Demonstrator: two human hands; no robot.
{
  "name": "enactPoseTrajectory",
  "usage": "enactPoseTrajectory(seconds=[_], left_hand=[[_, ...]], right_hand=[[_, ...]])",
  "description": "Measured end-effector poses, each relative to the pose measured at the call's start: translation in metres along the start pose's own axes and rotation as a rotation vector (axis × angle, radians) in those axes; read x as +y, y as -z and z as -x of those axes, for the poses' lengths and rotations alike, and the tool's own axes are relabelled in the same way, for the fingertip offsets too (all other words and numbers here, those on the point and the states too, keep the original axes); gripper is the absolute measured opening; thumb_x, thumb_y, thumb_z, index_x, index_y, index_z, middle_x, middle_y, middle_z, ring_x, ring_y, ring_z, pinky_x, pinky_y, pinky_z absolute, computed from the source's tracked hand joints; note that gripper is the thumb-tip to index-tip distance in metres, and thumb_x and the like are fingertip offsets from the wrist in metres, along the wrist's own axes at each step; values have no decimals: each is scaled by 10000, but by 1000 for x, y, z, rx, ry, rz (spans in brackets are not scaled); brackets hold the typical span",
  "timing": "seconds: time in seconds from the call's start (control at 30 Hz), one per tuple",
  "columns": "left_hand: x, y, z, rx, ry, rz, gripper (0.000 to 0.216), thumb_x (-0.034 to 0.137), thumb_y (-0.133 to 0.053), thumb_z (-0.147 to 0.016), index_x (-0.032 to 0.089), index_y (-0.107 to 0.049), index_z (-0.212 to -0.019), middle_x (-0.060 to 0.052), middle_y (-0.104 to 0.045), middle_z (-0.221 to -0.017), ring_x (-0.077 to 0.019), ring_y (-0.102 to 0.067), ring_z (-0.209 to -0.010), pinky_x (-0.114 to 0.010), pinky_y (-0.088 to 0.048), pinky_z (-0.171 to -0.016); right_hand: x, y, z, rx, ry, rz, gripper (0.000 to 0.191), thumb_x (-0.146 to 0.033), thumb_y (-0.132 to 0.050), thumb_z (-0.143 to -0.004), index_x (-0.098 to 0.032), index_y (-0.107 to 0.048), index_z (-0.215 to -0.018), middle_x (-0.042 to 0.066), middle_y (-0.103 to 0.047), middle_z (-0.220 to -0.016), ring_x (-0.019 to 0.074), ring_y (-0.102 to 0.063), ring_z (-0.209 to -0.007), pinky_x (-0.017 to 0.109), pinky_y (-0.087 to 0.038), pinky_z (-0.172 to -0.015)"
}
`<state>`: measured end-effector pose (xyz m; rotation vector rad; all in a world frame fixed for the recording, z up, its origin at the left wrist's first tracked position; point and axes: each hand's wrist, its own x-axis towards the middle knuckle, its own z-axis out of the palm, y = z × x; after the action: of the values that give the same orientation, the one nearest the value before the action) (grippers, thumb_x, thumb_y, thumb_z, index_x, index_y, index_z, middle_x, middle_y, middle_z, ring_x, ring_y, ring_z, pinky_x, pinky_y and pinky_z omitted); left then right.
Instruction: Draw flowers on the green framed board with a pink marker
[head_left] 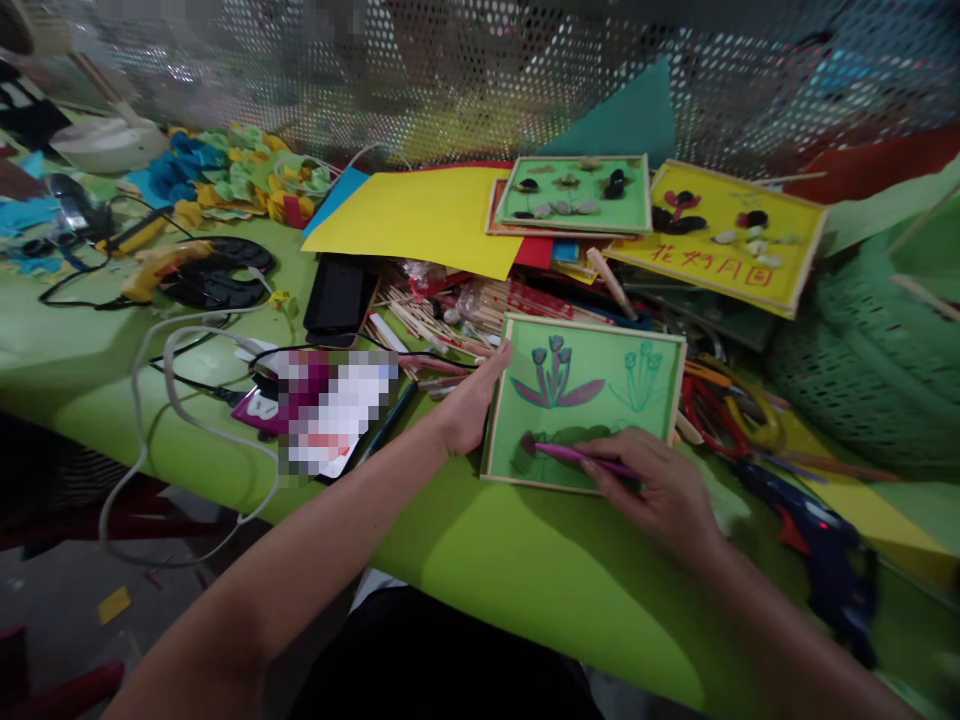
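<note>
A green framed board [600,375] with purple clay flowers and a drawn outline lies on the green table [525,560]. My left hand [471,405] rests against the board's left edge, thumb up on the frame, fingers curled against it. My right hand [660,485] is closed on a thin pink tool [581,457], whose tip touches a dark green patch at the board's lower left.
Behind the board lie wooden sticks [442,320], yellow paper [420,220], a black phone [337,295] and two finished boards, one green [574,195], one yellow [720,235]. A blue glue gun [817,545] lies right, a yellow glue gun [161,265] with cables left. A green basket [877,340] stands far right.
</note>
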<state>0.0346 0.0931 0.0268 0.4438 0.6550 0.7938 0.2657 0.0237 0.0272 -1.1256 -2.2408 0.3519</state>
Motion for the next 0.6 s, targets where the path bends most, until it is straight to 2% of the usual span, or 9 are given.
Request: enactPoseTrajectory(seconds=[0.27,0.37,0.47,0.6], left_hand=[[-3,9,-3,12,-17,-10,658,634,-524,-962,209,-612,-1457,-107,-696,-1369,-347,-617,-1334,-551,-337,-1239],[-4,10,-5,-8,-24,-2,665,620,-513,-975,195,-585,-1482,-124,-688,-1377,-348,-635,-1313,-566,-337,-1238],[-2,7,-4,23,-35,3,658,597,-507,-989,203,-549,-1515,-114,-693,-1373,-347,-628,-1321,-562,-334,-1243],[0,4,-2,11,-15,10,627,588,-438,-1020,184,-592,-1474,-109,-709,-1346,-358,-595,-1358,-578,-323,-1244]], right_hand=[[0,-1,-1,12,18,11,139,-185,-634,-976,-231,-714,-1080,24,-725,-833,191,-674,-728,298,-515,-622],[-1,1,-1,11,28,11,111,-187,-631,-972,-227,-711,-1038,20,-716,-816,181,-665,-706,291,-507,-614],[-3,3,-3,6,29,8,102,-183,-625,-968,-229,-709,-1002,18,-713,-804,179,-665,-699,286,-502,-603],[-3,3,-2,11,22,3,106,-175,-626,-964,-229,-704,-1009,18,-709,-805,179,-661,-701,286,-499,-602]])
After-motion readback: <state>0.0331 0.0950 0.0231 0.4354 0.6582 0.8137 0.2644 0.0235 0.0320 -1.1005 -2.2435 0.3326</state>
